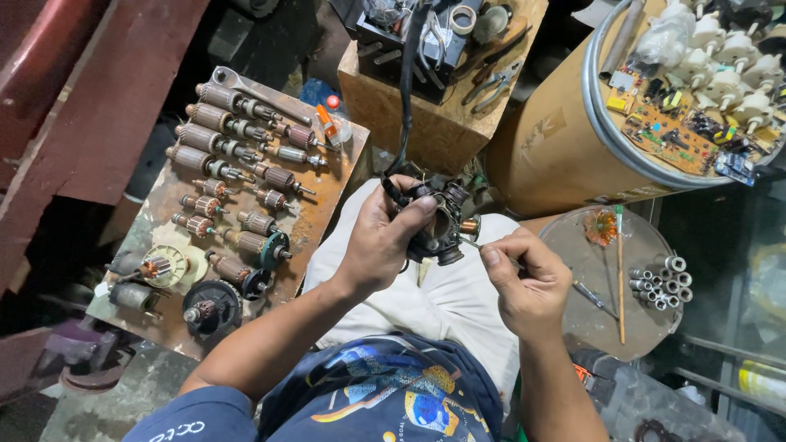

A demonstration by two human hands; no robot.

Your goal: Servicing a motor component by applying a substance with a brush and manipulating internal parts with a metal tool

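Note:
My left hand (383, 237) grips a black motor housing (440, 219) over my lap, its black cable (407, 90) running up to the wooden box. My right hand (528, 282) pinches a thin metal tool (471, 243) whose tip touches the housing's lower right side beside a copper-coloured part (469, 226). Both hands sit above my white trousers (446, 303).
At left, a rusty tray (327, 205) carries several motor armatures (214, 135). A wooden box (442, 123) with pliers (490, 86) and tape stands ahead. At right are a cardboard drum (557, 139) holding circuit boards, and a round metal lid (589, 303) with several bearings (659, 278) and a stick.

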